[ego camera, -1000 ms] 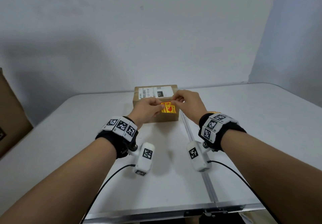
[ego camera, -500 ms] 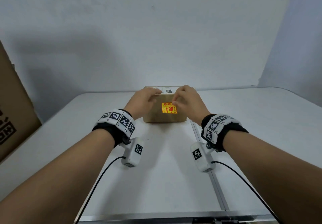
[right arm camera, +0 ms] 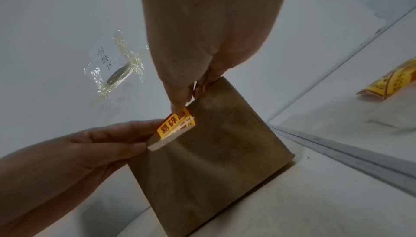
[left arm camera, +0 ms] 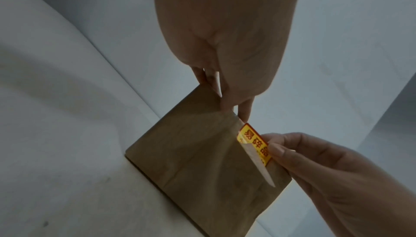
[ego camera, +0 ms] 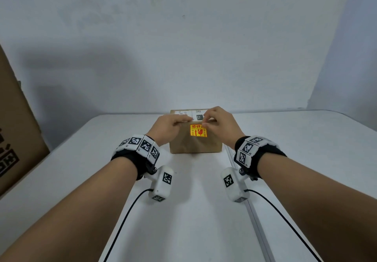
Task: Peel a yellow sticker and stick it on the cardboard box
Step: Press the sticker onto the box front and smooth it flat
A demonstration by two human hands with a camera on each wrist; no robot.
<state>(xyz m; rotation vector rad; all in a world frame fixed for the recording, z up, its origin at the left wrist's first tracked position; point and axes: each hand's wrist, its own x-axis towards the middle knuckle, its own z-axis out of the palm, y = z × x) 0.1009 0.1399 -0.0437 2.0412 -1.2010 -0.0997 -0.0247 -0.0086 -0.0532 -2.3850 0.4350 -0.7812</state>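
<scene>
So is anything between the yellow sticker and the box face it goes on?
Nothing visible does. The yellow sticker lies against the cardboard box's near face, its top edge pinched by the left hand and right hand, curled off the board. Whether the pale strip behind it is backing, I cannot tell.

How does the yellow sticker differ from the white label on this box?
The yellow sticker has red print; the white label has black print. The yellow sticker is on the cardboard box's near side, the white label on its top. The yellow sticker's upper edge looks lifted off the box; the white label lies flat. Both are on one box.
</scene>
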